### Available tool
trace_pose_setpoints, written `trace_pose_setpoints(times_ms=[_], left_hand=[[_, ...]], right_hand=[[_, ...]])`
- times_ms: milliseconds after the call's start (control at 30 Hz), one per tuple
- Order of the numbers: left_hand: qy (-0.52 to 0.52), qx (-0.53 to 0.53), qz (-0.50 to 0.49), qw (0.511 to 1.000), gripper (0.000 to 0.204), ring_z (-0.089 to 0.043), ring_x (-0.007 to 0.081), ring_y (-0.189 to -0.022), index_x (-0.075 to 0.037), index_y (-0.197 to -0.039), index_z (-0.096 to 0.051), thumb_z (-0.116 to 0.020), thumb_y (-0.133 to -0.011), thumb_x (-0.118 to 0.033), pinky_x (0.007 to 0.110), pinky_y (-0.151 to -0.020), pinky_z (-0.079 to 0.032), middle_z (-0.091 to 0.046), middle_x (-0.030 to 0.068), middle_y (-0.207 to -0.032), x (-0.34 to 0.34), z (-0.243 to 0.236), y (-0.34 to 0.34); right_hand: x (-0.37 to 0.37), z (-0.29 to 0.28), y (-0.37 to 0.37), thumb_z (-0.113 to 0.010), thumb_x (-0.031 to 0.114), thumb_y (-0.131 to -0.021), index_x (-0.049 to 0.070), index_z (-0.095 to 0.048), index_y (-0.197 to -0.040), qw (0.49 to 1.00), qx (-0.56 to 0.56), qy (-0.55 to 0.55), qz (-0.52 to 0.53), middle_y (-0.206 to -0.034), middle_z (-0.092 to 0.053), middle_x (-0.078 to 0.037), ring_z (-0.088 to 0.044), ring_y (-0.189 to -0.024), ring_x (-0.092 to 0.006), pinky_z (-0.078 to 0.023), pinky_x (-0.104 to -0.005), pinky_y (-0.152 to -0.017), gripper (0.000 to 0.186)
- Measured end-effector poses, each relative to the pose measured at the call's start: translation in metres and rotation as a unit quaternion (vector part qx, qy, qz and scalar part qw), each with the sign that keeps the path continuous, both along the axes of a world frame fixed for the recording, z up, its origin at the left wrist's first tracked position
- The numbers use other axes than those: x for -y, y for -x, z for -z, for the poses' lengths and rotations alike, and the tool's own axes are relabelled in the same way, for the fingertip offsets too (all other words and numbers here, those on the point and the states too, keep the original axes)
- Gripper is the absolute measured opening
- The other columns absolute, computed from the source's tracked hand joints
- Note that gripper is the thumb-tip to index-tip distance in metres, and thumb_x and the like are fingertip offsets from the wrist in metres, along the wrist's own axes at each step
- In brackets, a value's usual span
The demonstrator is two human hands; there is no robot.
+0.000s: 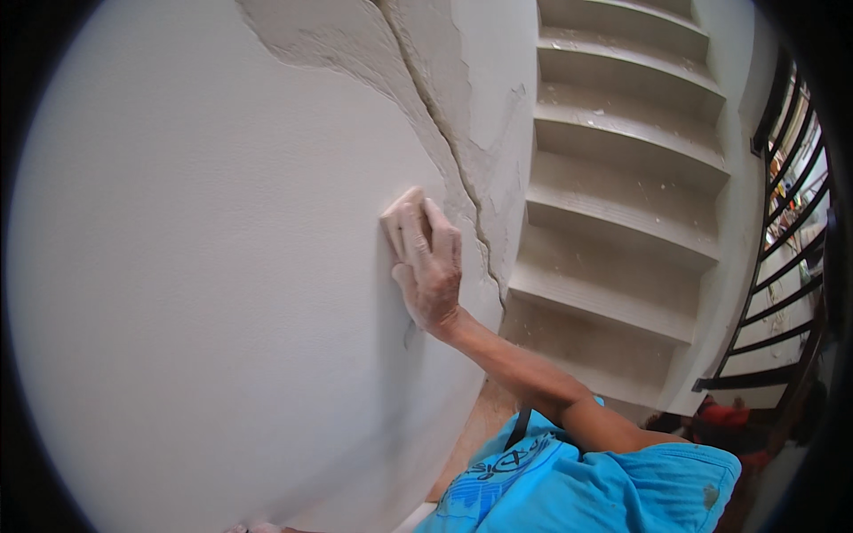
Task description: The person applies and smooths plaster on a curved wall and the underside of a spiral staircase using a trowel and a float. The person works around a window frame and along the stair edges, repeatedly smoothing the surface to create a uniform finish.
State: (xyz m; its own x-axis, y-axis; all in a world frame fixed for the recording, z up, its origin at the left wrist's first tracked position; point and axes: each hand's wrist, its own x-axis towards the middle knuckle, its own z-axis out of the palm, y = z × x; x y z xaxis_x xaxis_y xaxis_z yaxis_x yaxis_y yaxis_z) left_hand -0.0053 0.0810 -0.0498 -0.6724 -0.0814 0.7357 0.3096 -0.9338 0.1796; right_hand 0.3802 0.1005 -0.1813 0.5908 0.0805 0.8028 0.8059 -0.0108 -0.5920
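In the head view, I'm seeing the lower edge cutting off the left hand (258,529), so I cannot tell its grip. The whitened right hand (430,262) is gripping and partly hiding a pale block (391,216) against the smooth white wall (213,222), left of a jagged crack (435,114). Dark lettering (512,460) is creasing across the blue shirt (586,497).

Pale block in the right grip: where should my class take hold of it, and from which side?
Best, probably, by its outer face and opposite edges, from the lower right. The block looks flat-sided and seems pressed to the wall, so its back is likely out of reach. Its straight upper-left edge shows beyond the right grip, whose arm comes from the lower right.
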Motion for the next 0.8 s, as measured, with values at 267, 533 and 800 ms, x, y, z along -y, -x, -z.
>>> trace_pose_setpoints(times_ms=[267,533,800], left_hand=[[-0.018,0.009,0.021,1.0,0.032,-0.047,0.0096,-0.046,-0.027,-0.084,-0.06,-0.051,-0.098,-0.055,0.028,-0.042,-0.044,-0.05,-0.0051,-0.06,0.001,-0.007,-0.013],[-0.015,0.008,0.03,0.999,0.031,-0.048,0.0087,-0.049,-0.027,-0.087,-0.06,-0.052,-0.098,-0.055,0.027,-0.043,-0.042,-0.05,-0.0063,-0.062,0.004,-0.002,-0.011],[-0.012,-0.014,0.03,0.999,0.031,-0.049,0.009,-0.05,-0.028,-0.088,-0.06,-0.054,-0.097,-0.057,0.027,-0.044,-0.042,-0.051,-0.0057,-0.062,0.0,-0.001,0.007]], right_hand=[[-0.006,0.162,-0.04,-0.054,0.008,-0.078,0.007,-0.039,-0.15,0.932,-0.353,0.061,0.056,-0.135,-0.046,-0.024,-0.045,-0.122,-0.0388,-0.037,-0.0451,-0.104,0.074],[-0.004,0.114,-0.016,-0.051,0.01,-0.081,0.001,-0.035,-0.15,0.919,-0.392,0.029,-0.023,-0.132,-0.045,-0.019,-0.041,-0.127,-0.0366,-0.031,-0.0427,-0.111,0.072],[-0.002,0.247,-0.036,-0.052,0.02,-0.082,0.007,-0.042,-0.146,0.843,-0.513,0.161,0.012,-0.123,-0.056,-0.022,-0.053,-0.118,-0.0383,-0.041,-0.0452,-0.102,0.067]])
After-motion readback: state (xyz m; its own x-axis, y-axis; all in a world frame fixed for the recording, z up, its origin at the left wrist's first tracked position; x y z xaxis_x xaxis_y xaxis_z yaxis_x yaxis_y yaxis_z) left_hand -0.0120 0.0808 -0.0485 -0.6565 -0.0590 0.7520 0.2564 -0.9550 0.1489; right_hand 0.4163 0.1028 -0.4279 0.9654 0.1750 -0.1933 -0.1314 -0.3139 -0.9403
